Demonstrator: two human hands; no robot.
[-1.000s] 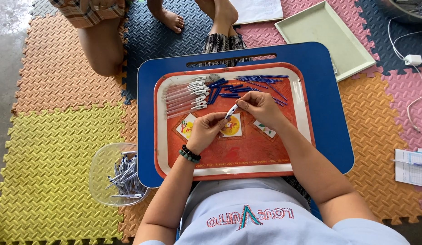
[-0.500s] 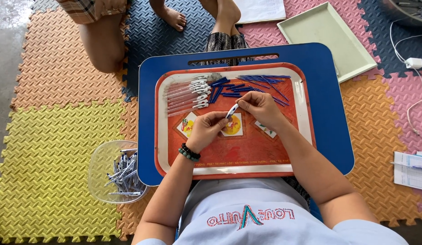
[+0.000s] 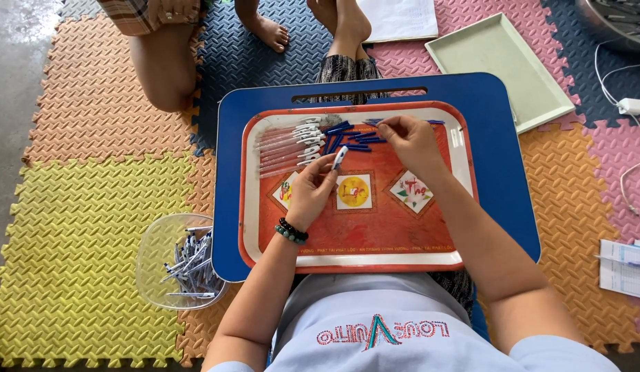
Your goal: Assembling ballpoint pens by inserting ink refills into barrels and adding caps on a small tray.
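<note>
My left hand [image 3: 313, 189] holds a small white and blue pen part [image 3: 340, 158] upright over the red tray [image 3: 375, 234]. My right hand [image 3: 411, 141] reaches to the pile of blue pen parts [image 3: 354, 136] at the tray's far side, fingertips pinched on one of them. A row of clear pen barrels with white ends [image 3: 289, 146] lies at the tray's far left. The tray rests on a blue lap table [image 3: 506, 151].
A clear plastic bowl [image 3: 161, 255] with several finished pens stands on the foam mat at my left. A pale green tray [image 3: 506, 65] lies at the far right. Another person's legs [image 3: 161, 69] and feet are just beyond the table. Papers and a cable lie at right.
My right hand has left the pen part held in my left hand and moved away to the blue pile. My left hand stays in place with the part.
</note>
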